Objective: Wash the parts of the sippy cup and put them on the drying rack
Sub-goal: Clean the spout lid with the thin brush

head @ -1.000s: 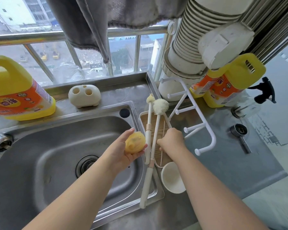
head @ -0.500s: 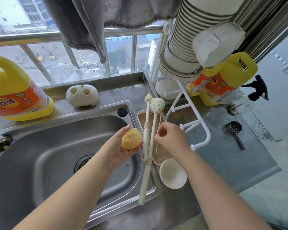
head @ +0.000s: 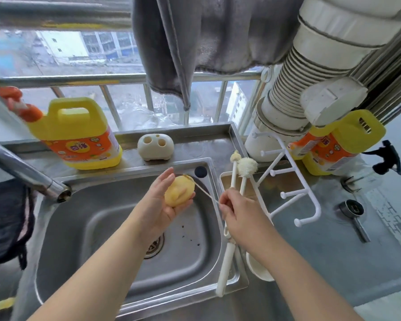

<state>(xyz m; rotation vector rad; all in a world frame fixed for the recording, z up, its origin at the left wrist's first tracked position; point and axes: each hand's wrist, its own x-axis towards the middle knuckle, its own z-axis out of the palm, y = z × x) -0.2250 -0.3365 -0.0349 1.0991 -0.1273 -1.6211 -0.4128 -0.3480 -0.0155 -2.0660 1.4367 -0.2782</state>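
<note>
Nearest, over the steel sink [head: 83, 239]: left hand [head: 159, 206], fingers curled around a yellow sippy-cup part [head: 179, 190]; right hand [head: 237, 210] just beside it, fingertips pinching a thin straw brush [head: 206, 193] whose far end touches the part. Behind the right hand: drying rack [head: 294, 184] on the counter, two white bottle brushes [head: 241, 172] lying across its tray. Farthest: yellow detergent jug [head: 79, 135] and white holder [head: 155, 146] on the back ledge.

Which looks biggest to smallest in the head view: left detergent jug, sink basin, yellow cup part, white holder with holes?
1. Sink basin
2. Left detergent jug
3. White holder and yellow cup part: they look alike, and the cup part is nearer the camera, so unranked.
</note>
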